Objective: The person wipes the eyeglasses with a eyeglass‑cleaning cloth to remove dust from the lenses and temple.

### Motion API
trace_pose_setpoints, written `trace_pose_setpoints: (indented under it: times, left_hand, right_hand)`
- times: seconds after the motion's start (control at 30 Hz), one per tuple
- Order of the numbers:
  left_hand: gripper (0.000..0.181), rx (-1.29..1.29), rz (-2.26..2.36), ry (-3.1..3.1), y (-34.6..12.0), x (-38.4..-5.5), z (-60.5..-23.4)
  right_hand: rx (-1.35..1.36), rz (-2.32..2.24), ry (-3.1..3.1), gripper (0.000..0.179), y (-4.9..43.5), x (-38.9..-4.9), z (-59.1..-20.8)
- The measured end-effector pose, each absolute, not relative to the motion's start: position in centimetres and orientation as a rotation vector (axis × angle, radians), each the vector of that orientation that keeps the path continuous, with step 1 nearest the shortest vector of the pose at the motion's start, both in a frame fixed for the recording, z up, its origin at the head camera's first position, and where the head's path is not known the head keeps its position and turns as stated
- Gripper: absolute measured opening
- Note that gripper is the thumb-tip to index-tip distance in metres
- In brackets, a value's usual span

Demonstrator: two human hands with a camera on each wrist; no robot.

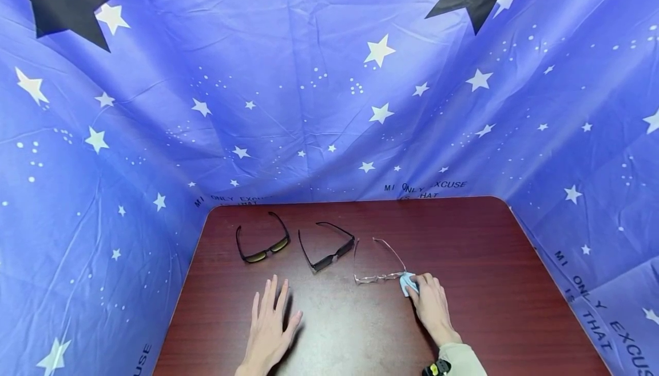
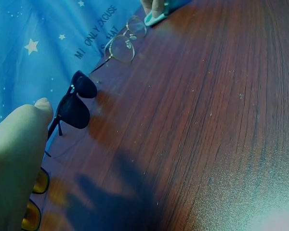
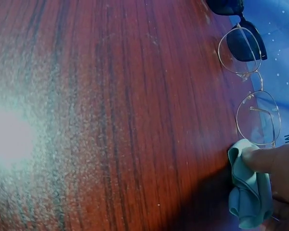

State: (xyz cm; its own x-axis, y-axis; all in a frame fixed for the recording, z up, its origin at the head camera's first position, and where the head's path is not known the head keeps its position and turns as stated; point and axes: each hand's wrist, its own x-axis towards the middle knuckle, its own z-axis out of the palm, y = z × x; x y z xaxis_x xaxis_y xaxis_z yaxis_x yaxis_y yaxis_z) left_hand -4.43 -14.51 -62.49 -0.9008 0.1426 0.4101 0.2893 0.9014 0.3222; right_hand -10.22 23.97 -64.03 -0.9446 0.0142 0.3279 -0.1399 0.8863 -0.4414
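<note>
My right hand (image 1: 432,306) pinches a folded light-blue cloth (image 1: 408,284) between thumb and fingers. The cloth meets the right end of the thin wire-framed eyeglasses (image 3: 259,118), which have round clear lenses and stand with temples unfolded toward the back. Whether the fingers also grip the frame through the cloth, I cannot tell. My left hand (image 1: 269,327) is spread with straight fingers and holds nothing; it casts a shadow on the table. Beyond its fingertips are black sunglasses (image 1: 333,256) with dark lenses and black-framed glasses (image 1: 266,253) with yellow lenses, both with temples unfolded.
All three pairs stand in a row on a dark red wood-grain table (image 1: 463,238). A blue curtain (image 1: 309,107) with stars and printed words hangs along the back and both sides. A strap with a black and yellow device (image 1: 436,368) sits on my right wrist.
</note>
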Motion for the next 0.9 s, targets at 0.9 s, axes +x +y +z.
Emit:
trace_pose_setpoints:
  times: [0.9]
  left_hand:
    - [0.073,-0.317,-0.582,-2.695,-14.6,-4.2,-62.2]
  right_hand:
    - [0.115,0.723,-2.528,0.010,25.0,-9.8,-62.1]
